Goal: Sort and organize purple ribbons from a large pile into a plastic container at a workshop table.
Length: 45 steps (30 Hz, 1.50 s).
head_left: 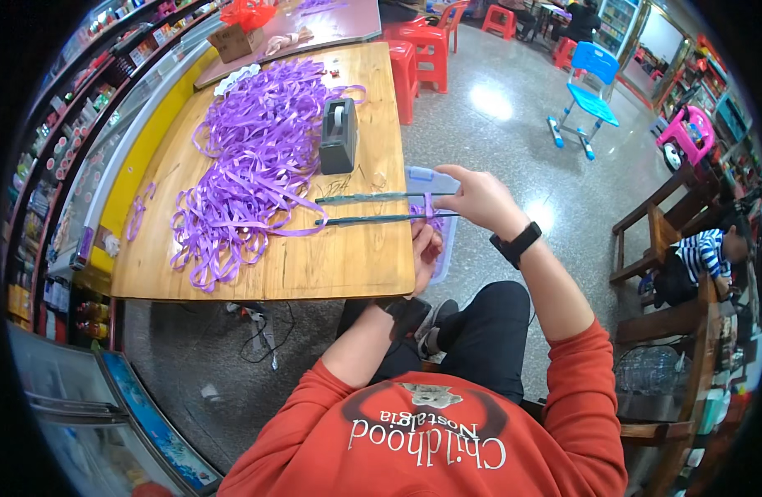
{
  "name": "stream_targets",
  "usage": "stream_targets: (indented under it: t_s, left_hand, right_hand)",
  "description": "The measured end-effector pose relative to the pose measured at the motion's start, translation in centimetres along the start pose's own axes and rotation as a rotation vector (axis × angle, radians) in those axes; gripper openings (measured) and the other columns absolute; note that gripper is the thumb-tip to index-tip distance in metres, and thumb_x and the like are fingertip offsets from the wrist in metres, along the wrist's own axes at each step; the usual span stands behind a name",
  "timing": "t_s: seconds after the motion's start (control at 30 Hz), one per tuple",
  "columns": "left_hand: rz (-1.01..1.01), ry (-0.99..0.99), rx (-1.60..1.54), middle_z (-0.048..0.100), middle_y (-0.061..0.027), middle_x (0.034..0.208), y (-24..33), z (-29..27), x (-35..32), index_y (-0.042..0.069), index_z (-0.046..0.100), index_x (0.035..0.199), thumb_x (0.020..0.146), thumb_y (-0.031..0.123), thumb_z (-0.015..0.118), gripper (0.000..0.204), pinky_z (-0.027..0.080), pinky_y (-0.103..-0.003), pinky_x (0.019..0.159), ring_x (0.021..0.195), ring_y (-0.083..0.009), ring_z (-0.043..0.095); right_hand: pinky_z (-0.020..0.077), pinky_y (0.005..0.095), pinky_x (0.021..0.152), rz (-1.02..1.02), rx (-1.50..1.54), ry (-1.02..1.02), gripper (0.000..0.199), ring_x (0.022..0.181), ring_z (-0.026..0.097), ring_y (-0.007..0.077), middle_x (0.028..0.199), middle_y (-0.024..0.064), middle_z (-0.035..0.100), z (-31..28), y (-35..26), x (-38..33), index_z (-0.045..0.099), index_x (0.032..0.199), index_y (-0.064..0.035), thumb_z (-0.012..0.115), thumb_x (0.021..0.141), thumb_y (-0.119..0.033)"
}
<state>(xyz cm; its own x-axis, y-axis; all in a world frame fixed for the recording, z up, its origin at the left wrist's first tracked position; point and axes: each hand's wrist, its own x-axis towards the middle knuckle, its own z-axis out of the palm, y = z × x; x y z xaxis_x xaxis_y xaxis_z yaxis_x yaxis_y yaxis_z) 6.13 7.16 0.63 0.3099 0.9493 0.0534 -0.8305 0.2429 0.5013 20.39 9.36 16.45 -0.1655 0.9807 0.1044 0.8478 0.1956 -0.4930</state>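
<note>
The ribbon (257, 157) heaped on the table (348, 261) is bright purple, and the table is a warm honey-brown wood with a yellow edge on its far side. The tape dispenser (339, 135) is dark grey. The two sticks (373, 208) are dull grey-green. The tray (435, 186) is pale translucent blue. The sweatshirt (447, 431) is orange-red with white lettering. The watch (515, 243) is black. The stools (418, 50) are red; the small chair (592, 83) is blue.
</note>
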Motion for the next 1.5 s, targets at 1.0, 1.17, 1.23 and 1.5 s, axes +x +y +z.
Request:
stream_targets:
  t_s: [1.0, 1.17, 1.23, 1.5]
  left_hand:
    - [-0.040, -0.015, 0.166, 0.052, -0.0006, 0.073, 1.3, 1.5, -1.0, 0.010, 0.061, 0.098, 0.093, 0.016, 0.060, 0.007, 0.042, -0.027, 0.062, 0.071, -0.0138, 0.051]
    - [-0.056, -0.006, 0.160, 0.054, -0.0013, 0.072, 1.5, 0.9, -1.1, 0.011, 0.062, 0.096, 0.093, 0.017, 0.061, 0.007, 0.043, -0.025, 0.058, 0.068, -0.0125, 0.051]
    - [-0.073, -0.004, 0.151, 0.054, -0.0015, 0.072, 1.5, 1.4, -1.1, 0.012, 0.063, 0.097, 0.094, 0.018, 0.061, 0.007, 0.043, -0.025, 0.058, 0.067, -0.0121, 0.052]
    - [-0.083, -0.032, 0.165, 0.054, 0.0000, 0.074, 1.7, 1.3, -1.0, 0.012, 0.062, 0.095, 0.094, 0.020, 0.060, 0.008, 0.043, -0.024, 0.059, 0.069, -0.0099, 0.053]
  right_hand:
    - [0.0508, 0.0300, 0.071, 0.240, 1.678, -0.363, 0.013, 0.076, 0.062, 0.0143, 0.087, 0.0023, 0.065, 10.9, 8.5, 0.4, 0.063, 0.099, -0.0062, 0.065, 0.090, -0.016]
    - [0.0516, 0.0277, 0.071, 0.237, 1.747, -0.379, 0.013, 0.075, 0.061, 0.0120, 0.087, 0.0006, 0.064, 12.1, 7.0, 1.1, 0.061, 0.100, -0.0091, 0.064, 0.090, -0.016]
    - [0.0526, 0.0290, 0.073, 0.220, 1.740, -0.378, 0.016, 0.078, 0.062, 0.0133, 0.091, 0.0015, 0.064, 12.4, 7.1, 1.5, 0.061, 0.104, -0.0084, 0.063, 0.091, -0.016]
    - [0.0539, 0.0318, 0.077, 0.208, 1.683, -0.435, 0.021, 0.086, 0.064, 0.0163, 0.098, 0.0041, 0.065, 11.9, 6.8, 1.9, 0.061, 0.110, -0.0062, 0.062, 0.091, -0.015]
